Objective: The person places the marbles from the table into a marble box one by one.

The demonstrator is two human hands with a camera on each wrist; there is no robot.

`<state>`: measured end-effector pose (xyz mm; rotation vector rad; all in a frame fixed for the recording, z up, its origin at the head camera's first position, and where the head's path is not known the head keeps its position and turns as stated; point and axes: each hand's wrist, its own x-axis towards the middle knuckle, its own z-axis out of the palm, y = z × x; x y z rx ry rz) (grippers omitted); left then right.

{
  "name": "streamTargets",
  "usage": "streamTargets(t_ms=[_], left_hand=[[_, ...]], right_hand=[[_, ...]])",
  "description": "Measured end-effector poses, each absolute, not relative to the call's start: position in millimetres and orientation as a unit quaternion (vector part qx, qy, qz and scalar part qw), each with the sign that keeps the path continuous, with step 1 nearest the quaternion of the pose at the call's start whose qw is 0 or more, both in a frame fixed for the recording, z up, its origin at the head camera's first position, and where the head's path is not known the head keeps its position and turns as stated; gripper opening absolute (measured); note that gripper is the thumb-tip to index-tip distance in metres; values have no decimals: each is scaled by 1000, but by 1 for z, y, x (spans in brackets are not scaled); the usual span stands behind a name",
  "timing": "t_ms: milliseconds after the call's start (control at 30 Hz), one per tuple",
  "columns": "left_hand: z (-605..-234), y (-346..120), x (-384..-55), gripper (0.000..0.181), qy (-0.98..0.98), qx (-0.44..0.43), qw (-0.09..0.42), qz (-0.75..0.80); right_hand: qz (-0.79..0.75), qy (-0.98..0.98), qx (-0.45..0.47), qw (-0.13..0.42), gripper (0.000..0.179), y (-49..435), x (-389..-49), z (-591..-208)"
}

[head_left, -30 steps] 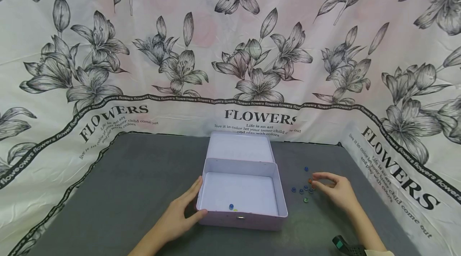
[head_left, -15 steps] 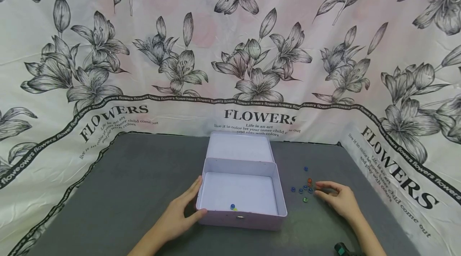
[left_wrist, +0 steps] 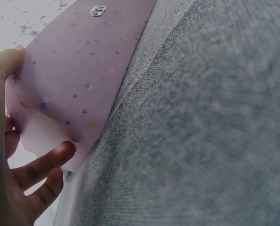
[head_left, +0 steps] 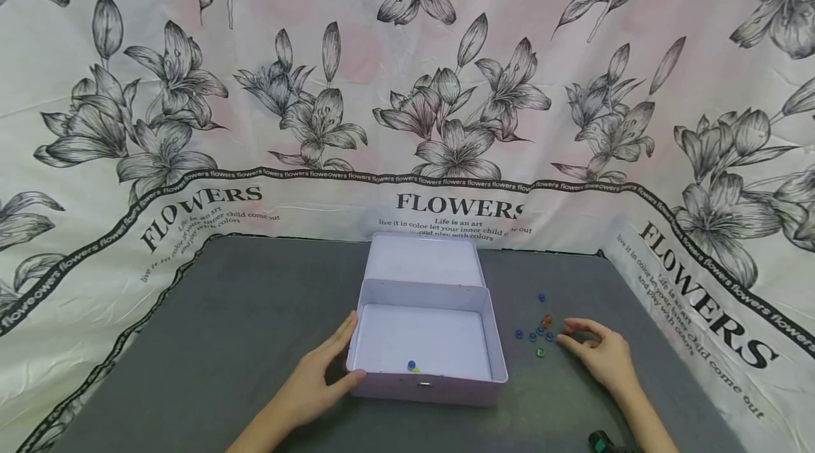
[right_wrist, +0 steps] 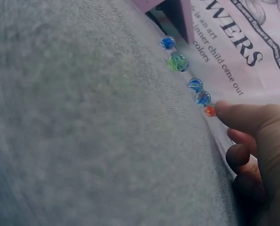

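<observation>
A pale lilac metal box (head_left: 423, 391) stands on the grey table with its lid (head_left: 423, 260) thrown back. My left hand (head_left: 312, 386) rests at its near left corner, thumb on the front and fingers along the left wall. Inside, by the front wall, lie a blue marble (head_left: 411, 365) and a yellow-green one (head_left: 416, 370). Right of the box is a loose group with several blue marbles, two orange marbles (head_left: 548, 319) and a green marble (head_left: 540, 352). My right hand (head_left: 601, 352) is just right of this group, fingers loosely bent; no marble shows between finger and thumb.
White cloth with a flower print (head_left: 318, 120) hangs behind the table and along both sides. One blue marble (head_left: 542, 297) lies behind the others. A dark device (head_left: 601, 441) is by the right wrist.
My right hand has drawn back slightly to the right and nearer me, away from the orange marbles. The blue marble in the box has shifted slightly right. My left hand stays put.
</observation>
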<state>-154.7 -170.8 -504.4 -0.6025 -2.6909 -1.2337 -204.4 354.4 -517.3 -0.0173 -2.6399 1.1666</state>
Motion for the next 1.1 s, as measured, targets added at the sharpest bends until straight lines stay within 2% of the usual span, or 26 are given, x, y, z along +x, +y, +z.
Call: streamTargets(t_ms=[133,467,1100], left_hand=[[-506,-171,-154,87,-889,-202,68,-406],[-506,-171,-155,87,-888,-203,69,-407],[-505,-173,-155,87,-886,-202,61,-413]], right_hand=[[378,-914,6,148,46,355,-205,-522],[335,-925,47,171,26,351,-208,-526],[342,-912,109,199,19,337,-206,-523]])
